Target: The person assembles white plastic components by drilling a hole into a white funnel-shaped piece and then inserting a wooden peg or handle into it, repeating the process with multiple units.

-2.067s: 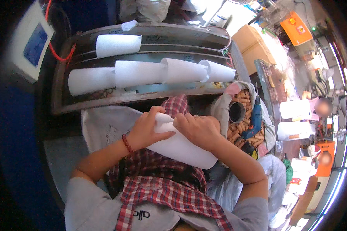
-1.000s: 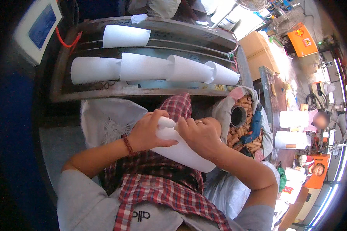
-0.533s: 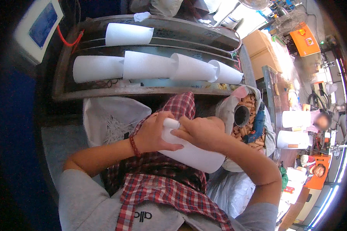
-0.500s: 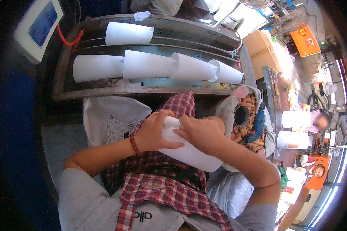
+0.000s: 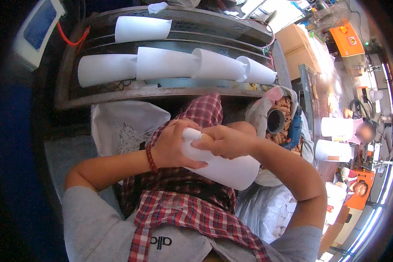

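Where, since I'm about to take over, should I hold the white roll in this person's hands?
Probably wrapped around its lower-right end, coming from the person's right: the white roll slants down to the right in the picture, and that rounded end lies bare, while the left hand and right hand crowd its upper-left end.

free room right of rear roll, roll row in front

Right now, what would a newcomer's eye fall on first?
Probably the white tubes, four in a line along the dark tray, a fifth behind. At centre, the left hand and right hand meet at the upper end of another tube. At right, a blue tool rests in the sack of brown cylinders.
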Demonstrator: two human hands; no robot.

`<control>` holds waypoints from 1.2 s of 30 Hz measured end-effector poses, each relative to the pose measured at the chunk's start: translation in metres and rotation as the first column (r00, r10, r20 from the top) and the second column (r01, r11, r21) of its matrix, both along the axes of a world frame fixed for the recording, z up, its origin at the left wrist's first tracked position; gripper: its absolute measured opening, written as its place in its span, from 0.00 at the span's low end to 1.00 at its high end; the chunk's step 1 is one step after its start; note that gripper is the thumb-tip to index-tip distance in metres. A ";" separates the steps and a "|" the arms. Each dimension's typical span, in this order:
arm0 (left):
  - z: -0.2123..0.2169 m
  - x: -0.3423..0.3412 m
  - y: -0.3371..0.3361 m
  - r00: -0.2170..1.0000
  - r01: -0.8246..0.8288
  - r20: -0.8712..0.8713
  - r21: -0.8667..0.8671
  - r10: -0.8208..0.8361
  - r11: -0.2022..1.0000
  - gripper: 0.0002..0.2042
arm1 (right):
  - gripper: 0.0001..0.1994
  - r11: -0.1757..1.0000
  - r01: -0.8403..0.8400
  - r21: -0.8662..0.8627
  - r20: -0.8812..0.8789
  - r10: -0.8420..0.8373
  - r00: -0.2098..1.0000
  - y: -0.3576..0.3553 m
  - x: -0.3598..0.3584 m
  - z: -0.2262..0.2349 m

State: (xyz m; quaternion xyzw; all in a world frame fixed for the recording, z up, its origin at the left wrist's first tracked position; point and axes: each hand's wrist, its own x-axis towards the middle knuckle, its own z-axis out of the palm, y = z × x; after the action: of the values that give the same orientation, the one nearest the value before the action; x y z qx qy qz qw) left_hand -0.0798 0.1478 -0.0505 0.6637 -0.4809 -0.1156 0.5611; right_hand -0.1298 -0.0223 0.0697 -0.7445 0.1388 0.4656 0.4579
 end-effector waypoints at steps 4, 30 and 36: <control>0.008 0.008 -0.003 1.000 0.001 -0.014 0.042 0.000 0.999 0.39 | 0.18 0.946 -0.045 -0.320 0.523 0.216 0.824 0.003 -0.017 -0.012; 0.000 0.013 -0.005 0.972 0.075 -0.233 0.156 -0.037 0.985 0.40 | 0.22 0.705 0.007 -0.709 0.496 0.492 0.715 0.014 -0.011 -0.006; 0.007 -0.001 -0.005 0.993 0.015 -0.120 0.115 -0.002 0.993 0.41 | 0.21 0.631 0.126 -0.765 0.581 0.593 0.558 0.012 -0.033 -0.035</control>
State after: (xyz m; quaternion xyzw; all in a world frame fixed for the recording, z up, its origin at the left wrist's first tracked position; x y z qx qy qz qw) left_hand -0.0804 0.1428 -0.0439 0.6849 -0.4418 -0.1850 0.5491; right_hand -0.1629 -0.0107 0.0342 -0.9974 -0.0183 0.0456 0.0523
